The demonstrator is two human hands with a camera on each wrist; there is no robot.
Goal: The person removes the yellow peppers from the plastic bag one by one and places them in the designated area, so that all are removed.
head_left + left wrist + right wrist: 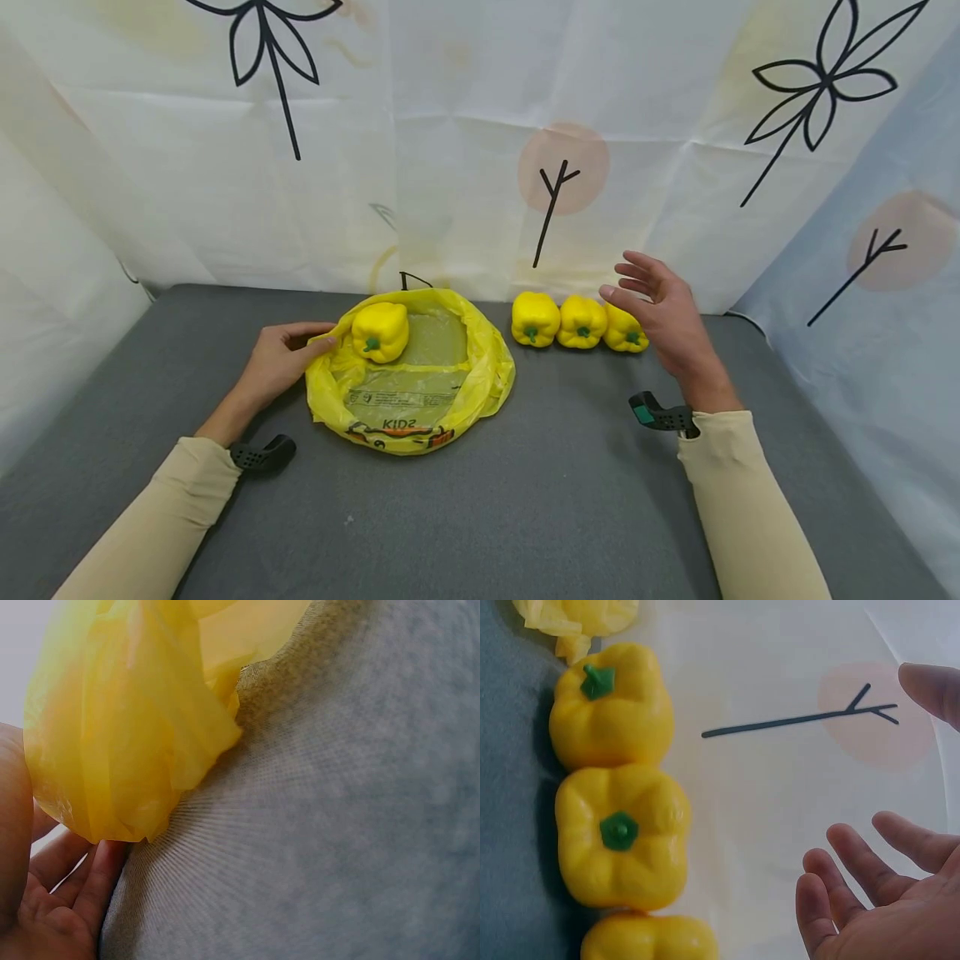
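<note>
A yellow plastic bag [491,371] lies spread wide at its mouth on the grey table, with printing along its near side. Inside it, at the back left, sits one yellow bell pepper [381,332]. My left hand [281,358] pinches the bag's left rim between thumb and fingers; the left wrist view has the yellow film [120,727] between them. To the right of the bag, three yellow peppers [536,319] stand in a row, green stems toward me. Over the right end of that row my right hand [660,312] is raised, fingers apart and holding nothing, partly covering the rightmost pepper [624,329].
Behind the table [480,517] hangs a pale cloth [457,167] with plant drawings, close behind the peppers. More cloth [885,333] hangs at the right side and also at the left. Dark bands [262,454] are on both wrists.
</note>
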